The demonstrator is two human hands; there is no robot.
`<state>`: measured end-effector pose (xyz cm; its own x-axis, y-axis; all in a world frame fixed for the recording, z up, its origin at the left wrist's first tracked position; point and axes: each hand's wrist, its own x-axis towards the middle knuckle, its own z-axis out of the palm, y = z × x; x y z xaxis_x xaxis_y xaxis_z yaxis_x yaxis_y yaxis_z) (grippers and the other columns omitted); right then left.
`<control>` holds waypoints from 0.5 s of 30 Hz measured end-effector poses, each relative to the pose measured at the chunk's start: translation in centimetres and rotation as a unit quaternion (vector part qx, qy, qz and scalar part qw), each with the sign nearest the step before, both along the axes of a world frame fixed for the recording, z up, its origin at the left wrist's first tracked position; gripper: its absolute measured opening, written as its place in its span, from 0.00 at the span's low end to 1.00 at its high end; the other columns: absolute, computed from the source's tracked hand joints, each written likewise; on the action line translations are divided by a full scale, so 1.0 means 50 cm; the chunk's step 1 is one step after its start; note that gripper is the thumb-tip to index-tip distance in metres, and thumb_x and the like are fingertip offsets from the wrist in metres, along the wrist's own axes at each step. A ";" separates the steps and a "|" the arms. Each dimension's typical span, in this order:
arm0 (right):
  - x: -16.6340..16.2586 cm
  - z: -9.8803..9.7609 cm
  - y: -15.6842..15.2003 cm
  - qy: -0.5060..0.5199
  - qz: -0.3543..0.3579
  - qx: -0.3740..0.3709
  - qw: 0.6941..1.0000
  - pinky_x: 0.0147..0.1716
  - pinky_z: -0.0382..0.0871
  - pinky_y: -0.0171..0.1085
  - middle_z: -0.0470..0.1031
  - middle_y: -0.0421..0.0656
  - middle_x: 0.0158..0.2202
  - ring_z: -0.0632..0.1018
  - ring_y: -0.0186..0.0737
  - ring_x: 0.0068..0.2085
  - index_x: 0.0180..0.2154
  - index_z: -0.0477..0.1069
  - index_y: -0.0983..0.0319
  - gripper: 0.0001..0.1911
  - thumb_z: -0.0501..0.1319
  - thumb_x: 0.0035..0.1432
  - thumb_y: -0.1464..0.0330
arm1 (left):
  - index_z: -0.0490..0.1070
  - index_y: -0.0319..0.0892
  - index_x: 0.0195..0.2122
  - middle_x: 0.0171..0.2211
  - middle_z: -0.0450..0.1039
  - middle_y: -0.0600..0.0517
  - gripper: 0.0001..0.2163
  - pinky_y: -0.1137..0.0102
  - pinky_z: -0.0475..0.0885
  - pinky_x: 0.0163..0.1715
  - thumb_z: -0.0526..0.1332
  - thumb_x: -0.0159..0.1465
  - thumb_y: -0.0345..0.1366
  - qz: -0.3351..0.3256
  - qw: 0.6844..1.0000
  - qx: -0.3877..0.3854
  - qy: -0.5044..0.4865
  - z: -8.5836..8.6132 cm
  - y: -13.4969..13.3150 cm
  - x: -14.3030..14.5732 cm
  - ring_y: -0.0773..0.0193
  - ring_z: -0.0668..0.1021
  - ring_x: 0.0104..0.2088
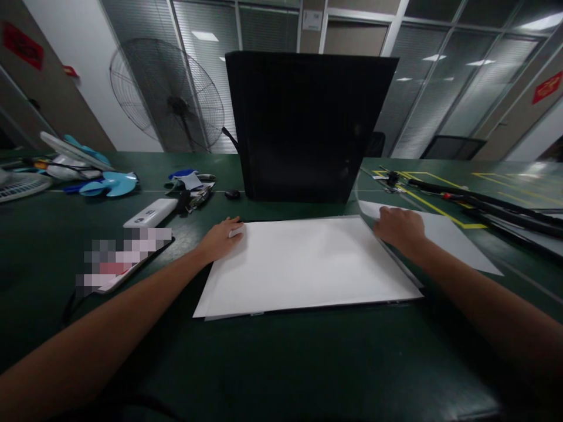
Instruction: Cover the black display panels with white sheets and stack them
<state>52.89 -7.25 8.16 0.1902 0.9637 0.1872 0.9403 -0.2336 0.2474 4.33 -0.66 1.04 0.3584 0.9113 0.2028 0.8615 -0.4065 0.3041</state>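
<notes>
White paper sheets (303,264) lie in a slightly uneven stack on the green table, a thin dark edge showing beneath their near side. At the stack's far left corner rests my left hand (222,239), its fingers stretched out and pressing on the paper's edge. My right hand (401,228) is closed at the right side, fingers curled down over the near left part of another white sheet (453,237). That sheet lies to the right of the stack, with its far left corner lifted a little. The right fingertips are partly hidden.
A large black panel (308,129) stands upright behind the stack. On the left are a white device (152,213), a pixelated phone-like object (127,258), a black mouse (232,194) and blue fan blades (109,184). Black rods (488,205) lie right. A standing fan (178,105) is beyond.
</notes>
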 end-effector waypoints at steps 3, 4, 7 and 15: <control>-0.116 0.009 -0.056 -0.010 0.085 -0.036 0.996 0.42 0.72 0.48 0.79 0.60 0.46 0.81 0.58 0.46 0.46 0.75 0.67 0.15 0.55 0.65 0.68 | 0.71 0.37 0.65 0.71 0.62 0.42 0.28 0.53 0.57 0.71 0.53 0.67 0.43 -0.003 1.000 -0.003 0.001 -0.002 0.001 -0.002 0.46 0.62 0.72; -0.154 0.008 -0.081 -0.011 0.116 -0.048 0.992 0.41 0.72 0.48 0.79 0.58 0.47 0.81 0.56 0.45 0.47 0.75 0.65 0.15 0.54 0.65 0.68 | 0.70 0.37 0.66 0.71 0.63 0.42 0.28 0.53 0.57 0.71 0.53 0.67 0.43 -0.004 1.000 -0.005 0.002 -0.003 0.001 -0.003 0.46 0.62 0.72; -0.249 -0.007 -0.160 0.001 0.227 -0.098 0.969 0.39 0.74 0.46 0.79 0.55 0.49 0.82 0.52 0.42 0.51 0.73 0.63 0.17 0.53 0.65 0.69 | 0.69 0.39 0.67 0.71 0.62 0.44 0.29 0.52 0.56 0.72 0.53 0.68 0.45 -0.002 1.000 -0.009 -0.003 -0.003 0.000 -0.005 0.46 0.61 0.73; -0.310 -0.056 -0.236 0.053 0.481 -0.082 0.871 0.54 0.75 0.55 0.69 0.57 0.66 0.74 0.60 0.62 0.61 0.71 0.66 0.23 0.52 0.72 0.64 | 0.68 0.42 0.67 0.71 0.63 0.45 0.33 0.51 0.58 0.70 0.42 0.73 0.57 0.008 0.999 -0.024 -0.028 0.004 -0.008 0.000 0.46 0.61 0.73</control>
<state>37.38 -19.04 5.37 -0.7127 0.6986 0.0633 0.7009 0.7056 0.1040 4.34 -1.04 1.23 0.3329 0.9259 0.1786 0.8493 -0.3767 0.3698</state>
